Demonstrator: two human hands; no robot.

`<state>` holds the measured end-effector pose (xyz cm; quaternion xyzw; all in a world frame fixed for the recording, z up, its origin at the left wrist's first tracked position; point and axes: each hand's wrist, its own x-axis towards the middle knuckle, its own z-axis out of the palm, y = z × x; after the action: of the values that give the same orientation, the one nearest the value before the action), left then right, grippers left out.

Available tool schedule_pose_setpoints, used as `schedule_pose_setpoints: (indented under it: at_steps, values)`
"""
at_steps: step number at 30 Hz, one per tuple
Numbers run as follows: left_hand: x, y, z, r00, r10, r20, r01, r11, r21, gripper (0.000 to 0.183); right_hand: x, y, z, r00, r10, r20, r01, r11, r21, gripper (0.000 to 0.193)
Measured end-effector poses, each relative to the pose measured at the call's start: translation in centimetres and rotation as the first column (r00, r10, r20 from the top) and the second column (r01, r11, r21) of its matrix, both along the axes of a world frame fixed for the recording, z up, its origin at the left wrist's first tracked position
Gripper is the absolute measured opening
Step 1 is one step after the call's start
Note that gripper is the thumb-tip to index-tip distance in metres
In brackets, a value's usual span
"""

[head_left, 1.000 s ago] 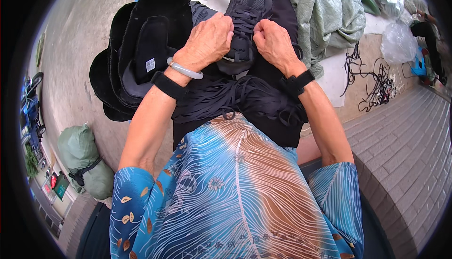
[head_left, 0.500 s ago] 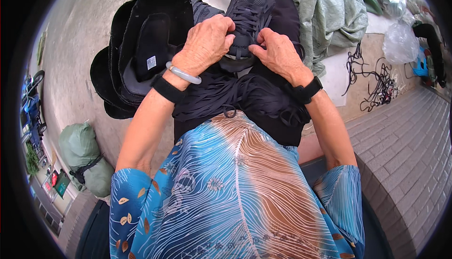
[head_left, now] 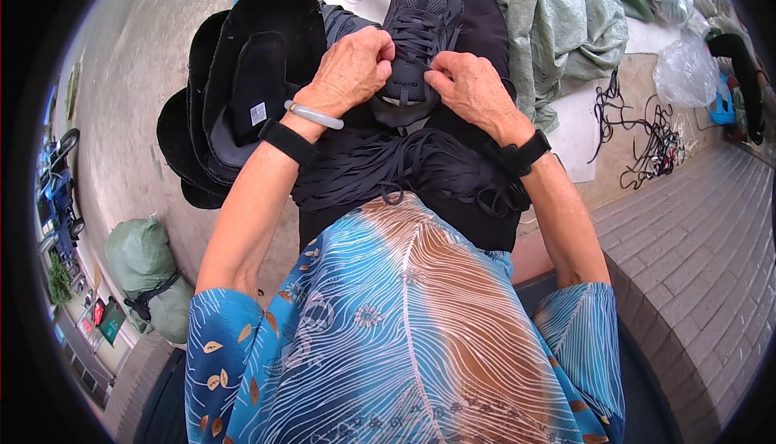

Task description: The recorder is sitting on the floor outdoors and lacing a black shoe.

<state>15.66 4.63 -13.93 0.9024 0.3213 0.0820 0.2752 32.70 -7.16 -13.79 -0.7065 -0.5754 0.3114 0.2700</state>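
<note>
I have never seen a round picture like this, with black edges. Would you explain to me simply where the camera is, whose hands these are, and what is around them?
There is no machine here, only a person with bare hands. A wide fisheye camera on the person's head looks down, so straight edges bend near the rim. Left in the picture is the person's left.

The left hand and right hand are at either side of a dark laced shoe, its toe pointing away. Whether the fingertips grip a lace is too small to tell.

A heap of dark laces lies on the lap. To the left are nested black pieces; to the right, a grey-green sheet and, on the ground, tangled dark cords.
</note>
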Motion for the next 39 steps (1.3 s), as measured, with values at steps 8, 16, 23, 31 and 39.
schedule_pose_setpoints:
  at_steps: [8, 16, 23, 31, 39]
  values:
    - [0.3, -0.6, -0.1, 0.995, 0.051, 0.086, -0.051, 0.999, -0.007, 0.019, 1.1, -0.1, -0.9, 0.998, -0.039, -0.041, 0.039, 0.999, -0.006, 0.024]
    - [0.1, -0.4, 0.2, 0.993, 0.092, 0.070, -0.083, 0.989, -0.121, 0.023, 1.0, -0.1, -0.7, 0.998, -0.042, -0.039, 0.040, 0.998, -0.047, 0.024]
    - [0.5, 0.2, 0.8, 0.998, -0.061, -0.011, 0.061, 0.997, -0.039, 0.015, 0.9, 0.1, -0.8, 0.999, -0.041, -0.036, 0.039, 0.998, -0.054, 0.026]
    - [1.0, -0.5, 0.7, 0.999, -0.051, 0.001, 0.051, 0.998, -0.030, 0.013, 0.7, 0.5, -0.7, 0.990, -0.095, -0.101, 0.097, 0.995, 0.016, 0.019]
    - [1.9, -0.9, -0.4, 0.984, -0.047, 0.171, 0.019, 0.987, 0.162, 0.008, 0.4, 0.6, -0.3, 0.937, 0.113, 0.329, -0.184, 0.964, 0.192, 0.008]
